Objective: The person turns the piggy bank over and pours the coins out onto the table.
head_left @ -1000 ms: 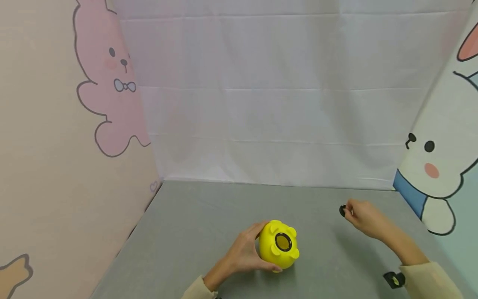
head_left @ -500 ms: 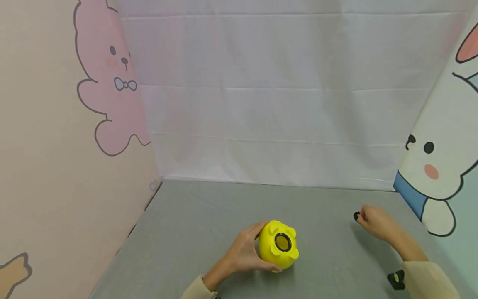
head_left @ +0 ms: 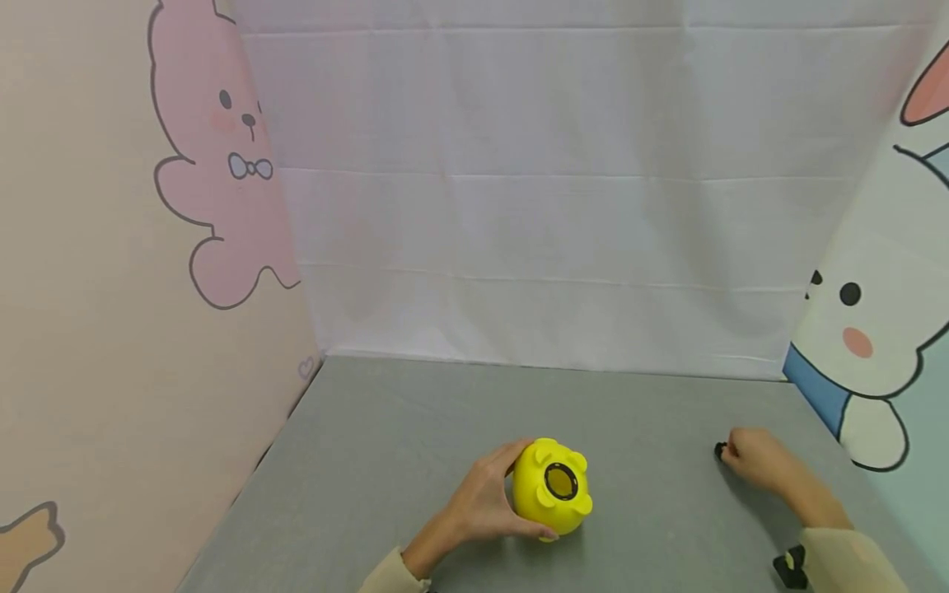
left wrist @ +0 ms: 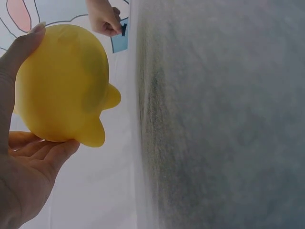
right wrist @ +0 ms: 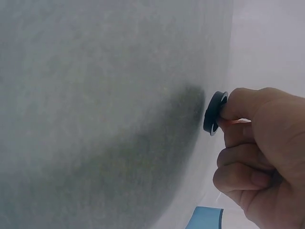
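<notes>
A: Where's the yellow thing?

B: The round yellow piece (head_left: 552, 508) is low in the head view, just right of centre, in the left hand (head_left: 482, 501). Four rounded bumps surround its dark-rimmed opening (head_left: 561, 482), which faces the camera.

A: How is it held?

B: Thumb along the lower side, fingers along the upper, spread wide and curved around it. In the left wrist view it fills much of the upper left. I can't tell whether it touches the grey table (head_left: 415, 428).

A: And the right hand (head_left: 764, 461)?

B: Lower right of the head view, well apart from the left. Thumb and index finger pinch a small black ring-edged disc (right wrist: 215, 113), the other fingers curled into the palm. Whether the disc touches the table, I can't say.

A: What's behind?

B: A creased white cloth (head_left: 519, 181) across the top, a pink bear print (head_left: 203, 193) at upper left, and a white rabbit print (head_left: 885, 338) at the right edge.
</notes>
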Motion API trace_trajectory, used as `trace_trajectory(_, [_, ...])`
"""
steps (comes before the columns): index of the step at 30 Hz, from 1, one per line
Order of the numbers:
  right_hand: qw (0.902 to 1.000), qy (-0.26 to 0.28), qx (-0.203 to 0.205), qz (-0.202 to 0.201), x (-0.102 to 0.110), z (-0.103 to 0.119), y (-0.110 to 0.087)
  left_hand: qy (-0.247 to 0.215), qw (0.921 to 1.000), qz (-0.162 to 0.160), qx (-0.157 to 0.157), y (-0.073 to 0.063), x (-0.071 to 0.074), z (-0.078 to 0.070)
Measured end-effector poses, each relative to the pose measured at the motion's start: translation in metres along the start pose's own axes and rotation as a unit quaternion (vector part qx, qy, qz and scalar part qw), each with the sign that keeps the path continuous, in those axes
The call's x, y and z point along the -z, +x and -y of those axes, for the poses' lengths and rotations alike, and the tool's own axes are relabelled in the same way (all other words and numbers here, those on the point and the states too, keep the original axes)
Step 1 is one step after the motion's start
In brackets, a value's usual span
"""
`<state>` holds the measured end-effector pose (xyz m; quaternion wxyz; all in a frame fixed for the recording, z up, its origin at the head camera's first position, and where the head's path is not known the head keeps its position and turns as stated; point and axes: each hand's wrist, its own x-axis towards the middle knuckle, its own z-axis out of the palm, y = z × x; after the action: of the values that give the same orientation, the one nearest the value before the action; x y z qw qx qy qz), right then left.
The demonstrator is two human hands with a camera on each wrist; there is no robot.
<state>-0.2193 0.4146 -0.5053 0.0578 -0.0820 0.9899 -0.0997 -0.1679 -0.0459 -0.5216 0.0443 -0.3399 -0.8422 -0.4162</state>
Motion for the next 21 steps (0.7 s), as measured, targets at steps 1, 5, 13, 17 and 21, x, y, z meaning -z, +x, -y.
trace_trajectory(1, [1.0, 0.0, 0.002, -0.002, -0.001, 0.0, 0.0, 0.0, 1.0, 0.0, -0.001, -0.0001, -0.0001, -0.0002])
trace_trajectory(5, [0.9999, 0.002, -0.01, 0.009, -0.0054, -0.0009, -0.0001, 0.004, 1.0, -0.001, 0.001, -0.0006, -0.0004, -0.0002])
trace_trajectory(13, [0.998, 0.018, -0.048, 0.036, -0.0094, -0.0024, -0.0003, 0.007, 1.0, -0.002, 0.004, -0.0008, -0.001, -0.0017])
trace_trajectory(17, [0.9969, 0.02, -0.063, 0.044, -0.0079, -0.0003, -0.0009, 0.005, 1.0, -0.002, 0.005, -0.0002, -0.0009, -0.0029])
trace_trajectory(21, [0.9975, 0.024, -0.058, 0.032, -0.0088, -0.0013, -0.0017, 0.001, 1.0, 0.0, 0.008, -0.0001, -0.0011, -0.0037])
